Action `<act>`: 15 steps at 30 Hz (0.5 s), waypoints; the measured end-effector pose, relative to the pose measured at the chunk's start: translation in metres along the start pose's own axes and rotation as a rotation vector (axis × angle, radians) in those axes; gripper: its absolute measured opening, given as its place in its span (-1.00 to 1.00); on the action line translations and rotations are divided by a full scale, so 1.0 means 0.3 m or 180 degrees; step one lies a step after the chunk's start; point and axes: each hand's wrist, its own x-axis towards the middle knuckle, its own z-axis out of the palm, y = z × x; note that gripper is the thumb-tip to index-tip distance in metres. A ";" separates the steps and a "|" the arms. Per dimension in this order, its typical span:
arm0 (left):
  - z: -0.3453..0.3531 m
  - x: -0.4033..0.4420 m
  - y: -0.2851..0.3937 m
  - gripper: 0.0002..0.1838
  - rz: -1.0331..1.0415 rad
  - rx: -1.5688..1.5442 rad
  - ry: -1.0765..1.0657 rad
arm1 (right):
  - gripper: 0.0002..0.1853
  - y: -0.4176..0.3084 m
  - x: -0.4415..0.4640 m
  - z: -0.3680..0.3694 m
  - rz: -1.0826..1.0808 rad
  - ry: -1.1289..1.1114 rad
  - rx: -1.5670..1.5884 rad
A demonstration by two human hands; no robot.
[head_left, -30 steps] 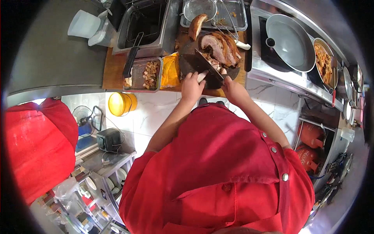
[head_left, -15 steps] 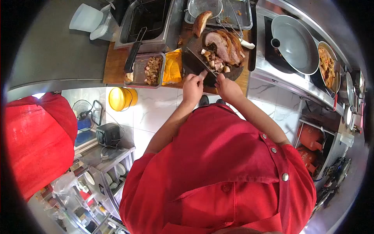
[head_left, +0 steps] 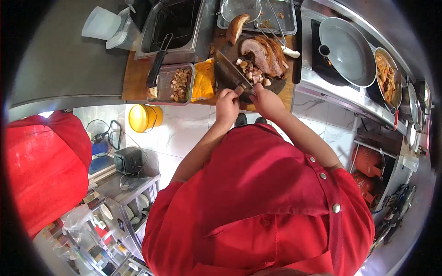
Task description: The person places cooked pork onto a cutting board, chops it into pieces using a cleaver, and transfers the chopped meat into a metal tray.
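From where I stand, I can see the person's right hand [head_left: 267, 103] closed round the handle end of a broad knife [head_left: 231, 70], the grip mostly hidden in the fist. The blade slants away to the left over a round, dark chopping board [head_left: 277, 86]. The left hand [head_left: 227, 106] is just beside it, fingers curled nearly closed on a small piece of meat [head_left: 240, 89] near the blade's handle end; I can't tell from here whether the edge is touching it

Diced meat [head_left: 252, 73] lies scattered on the board to the right of the blade, and right behind it sits a big browned slab [head_left: 266, 55], its pale cut face towards the knife. A smaller crusted chunk [head_left: 237, 28] rests at the far side of the board, close to a round sieve [head_left: 240, 9]. To the left, on the wooden worktop [head_left: 130, 79], there's a crumpled yellow packet or cloth [head_left: 203, 81], and next to it a metal tray [head_left: 161, 93] with chopped pieces [head_left: 180, 85] in it. Over on the right a wide pan [head_left: 347, 50] stands on the stove
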 end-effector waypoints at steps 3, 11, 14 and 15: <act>0.017 0.014 -0.012 -0.95 0.0019 0.0063 0.0050 | -0.70 -0.106 -0.035 -0.072 0.0036 0.0259 -0.0007; 0.016 0.002 -0.017 -0.95 0.0107 -0.0161 0.0067 | -0.72 -0.046 -0.025 0.002 0.0322 -0.0175 -0.0137; 0.039 0.010 -0.010 -0.94 0.0069 -0.0245 0.0140 | -0.72 -0.135 -0.029 -0.086 0.0181 0.0091 -0.0131; 0.044 0.001 -0.010 -0.94 0.0010 -0.0241 0.0182 | -0.72 -0.157 -0.039 -0.096 0.0065 0.0305 -0.0010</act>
